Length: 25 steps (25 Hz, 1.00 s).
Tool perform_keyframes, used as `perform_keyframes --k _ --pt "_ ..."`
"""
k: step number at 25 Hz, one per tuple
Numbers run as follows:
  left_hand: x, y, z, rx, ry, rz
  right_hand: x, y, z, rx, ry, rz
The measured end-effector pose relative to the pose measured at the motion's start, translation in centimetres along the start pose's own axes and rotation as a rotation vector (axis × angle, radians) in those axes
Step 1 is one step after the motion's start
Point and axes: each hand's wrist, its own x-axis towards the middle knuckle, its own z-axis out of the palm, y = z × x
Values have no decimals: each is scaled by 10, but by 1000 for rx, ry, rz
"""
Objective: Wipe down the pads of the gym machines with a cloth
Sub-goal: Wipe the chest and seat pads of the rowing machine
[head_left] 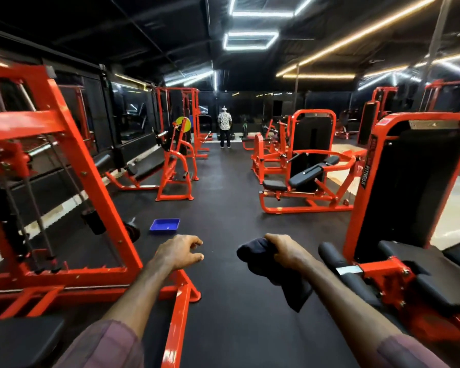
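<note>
My right hand [287,251] grips a dark cloth [266,266] that hangs down below the fist, out in front of me over the black floor. My left hand [179,251] is stretched forward beside it, fingers loosely curled and holding nothing. Just right of the cloth is an orange machine with black roller pads [337,264] and a black seat pad [420,266] under a tall black back pad [409,187]. At the lower left a black bench pad [21,341] shows at the frame edge.
A blue tray [165,225] lies on the floor ahead left. An orange cable rack [64,144] stands close on the left. More orange machines [306,168] line both sides of a black floor aisle. A person [224,128] stands far down the aisle, back turned.
</note>
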Motion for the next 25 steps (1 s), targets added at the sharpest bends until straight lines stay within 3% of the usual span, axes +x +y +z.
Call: perform_keyframes --k 8,14,19,25 --pt "283 -23 -5 69 -16 54 284 72 -11 50 74 -33" --pt "508 -56 5 42 -33 -33 521 141 -4 22 22 -38" --pt "679 -82 -15 22 6 -77 704 161 -21 33 26 -67" --pt "876 -138 -5 -10 -1 -107 915 173 13 10 -26 -119"
